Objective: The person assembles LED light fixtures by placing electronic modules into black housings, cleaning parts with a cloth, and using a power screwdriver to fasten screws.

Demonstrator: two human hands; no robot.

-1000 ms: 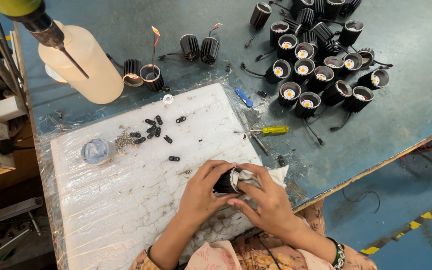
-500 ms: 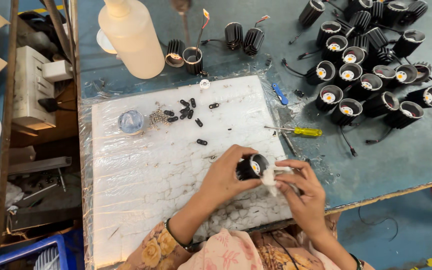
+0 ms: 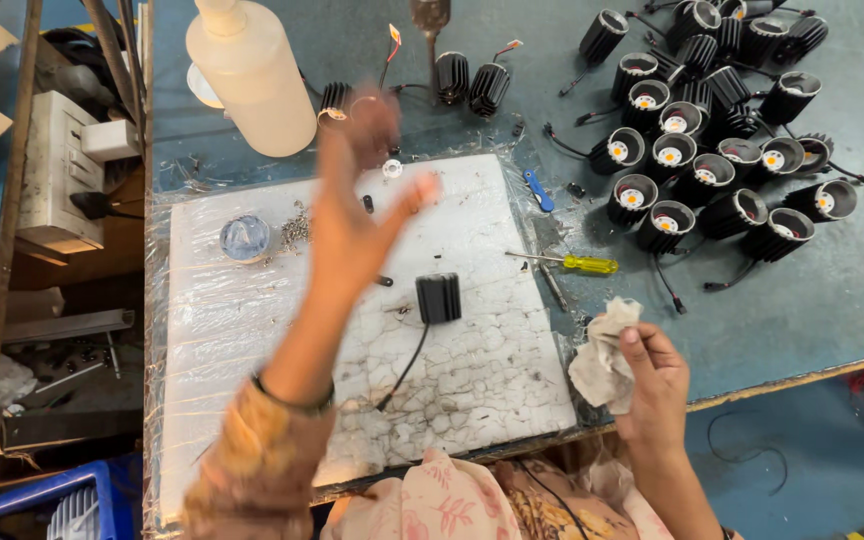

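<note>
At lower right the right hand [image 3: 657, 375] pinches a crumpled white cloth [image 3: 604, 355] at the table edge, while a black finned lamp housing [image 3: 438, 297] stands free on the white plastic-wrapped board [image 3: 252, 330] at centre. The left hand [image 3: 357, 215], blurred, seems spread open and empty above it, hiding small parts. Beyond lie a yellow-handled screwdriver [image 3: 577, 264], a white bottle [image 3: 250, 75] and a cluster of black housings [image 3: 712, 150] at upper right.

One bottle [image 3: 252, 75], one yellow-handled screwdriver [image 3: 577, 264], one cloth [image 3: 604, 355] (crumpled), one white board [image 3: 252, 340].

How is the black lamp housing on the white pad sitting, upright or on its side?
On its side. The black lamp housing shows its ribbed flank to the camera on the white pad, with neither hand touching it.
</note>
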